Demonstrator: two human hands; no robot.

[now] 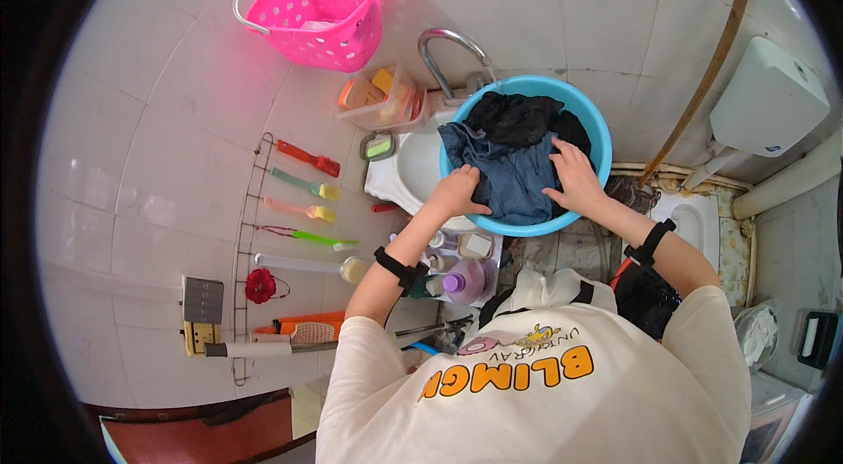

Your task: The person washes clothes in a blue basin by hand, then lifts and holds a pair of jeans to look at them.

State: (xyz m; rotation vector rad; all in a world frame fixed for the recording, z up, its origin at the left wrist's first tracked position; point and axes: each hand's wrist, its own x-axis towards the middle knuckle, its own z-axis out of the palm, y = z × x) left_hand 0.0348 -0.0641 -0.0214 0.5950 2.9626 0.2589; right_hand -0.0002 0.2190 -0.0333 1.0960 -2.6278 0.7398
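A round light-blue basin (599,126) stands below the tap, partly over the white washbasin. In it lie a dark blue garment (518,179) and, behind that, bunched black cloth (509,117). My left hand (458,191) is at the basin's left front, its fingers bent over the edge of the blue garment and the thumb lower down. On the right side, my right hand (575,176) rests on the same garment with fingers stretched and thumb apart. A black band circles each forearm.
A curved chrome tap (452,41) rises behind the basin. A pink basket (329,16) hangs upper left. Several brushes, including a red one (309,157), hang on a wall rack. A purple bottle (465,281) stands near my left forearm. A wooden pole (702,69) leans at right.
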